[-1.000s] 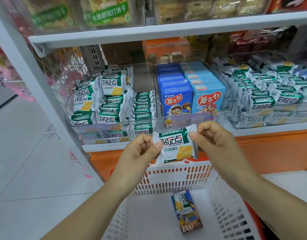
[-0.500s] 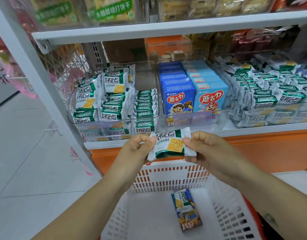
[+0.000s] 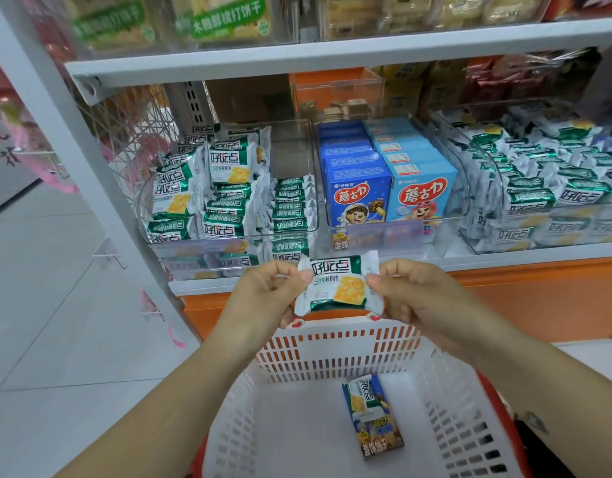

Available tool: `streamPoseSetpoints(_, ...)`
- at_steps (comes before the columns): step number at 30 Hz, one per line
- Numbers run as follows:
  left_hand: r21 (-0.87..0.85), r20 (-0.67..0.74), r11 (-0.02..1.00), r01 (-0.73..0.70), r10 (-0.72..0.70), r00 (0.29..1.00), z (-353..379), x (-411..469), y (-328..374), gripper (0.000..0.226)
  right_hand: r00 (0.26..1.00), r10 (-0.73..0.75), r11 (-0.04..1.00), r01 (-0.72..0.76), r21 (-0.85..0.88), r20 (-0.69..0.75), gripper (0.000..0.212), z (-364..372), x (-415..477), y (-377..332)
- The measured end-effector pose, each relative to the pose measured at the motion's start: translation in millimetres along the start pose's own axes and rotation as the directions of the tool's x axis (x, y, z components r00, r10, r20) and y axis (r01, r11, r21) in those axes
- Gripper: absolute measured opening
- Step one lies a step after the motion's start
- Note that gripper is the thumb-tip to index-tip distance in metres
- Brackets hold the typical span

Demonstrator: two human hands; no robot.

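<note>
Now, from the head view, the left hand (image 3: 268,294) and the right hand (image 3: 413,296) pinch the 2 side edges of a green-and-white cracker packet (image 3: 337,284), held face-up above the far rim of the white shopping basket (image 3: 335,343). Inside the basket lie 1 cracker packet and 1 blue biscuit box (image 3: 378,432).

Glossy film, matt plastic
The cracker packet (image 3: 337,286) I hold is shiny, crinkled plastic film; my basket (image 3: 332,353) is matt white perforated plastic; the shelf bins (image 3: 292,153) are clear, glossy plastic.
</note>
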State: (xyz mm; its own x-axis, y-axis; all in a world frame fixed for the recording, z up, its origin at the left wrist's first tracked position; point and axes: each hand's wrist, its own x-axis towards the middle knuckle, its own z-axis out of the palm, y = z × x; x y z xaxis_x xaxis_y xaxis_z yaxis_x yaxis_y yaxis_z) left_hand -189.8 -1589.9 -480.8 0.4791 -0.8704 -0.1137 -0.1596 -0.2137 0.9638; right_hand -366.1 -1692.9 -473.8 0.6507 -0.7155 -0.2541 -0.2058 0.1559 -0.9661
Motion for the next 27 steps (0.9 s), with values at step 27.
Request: streamPoseSetpoints(27,0.196,-0.133,0.893,-0.404,0.433,0.892,14,-14,-4,0.061,0.94,-0.323,0.944,0.311,-0.115,-0.112,0.019,4,-5,4)
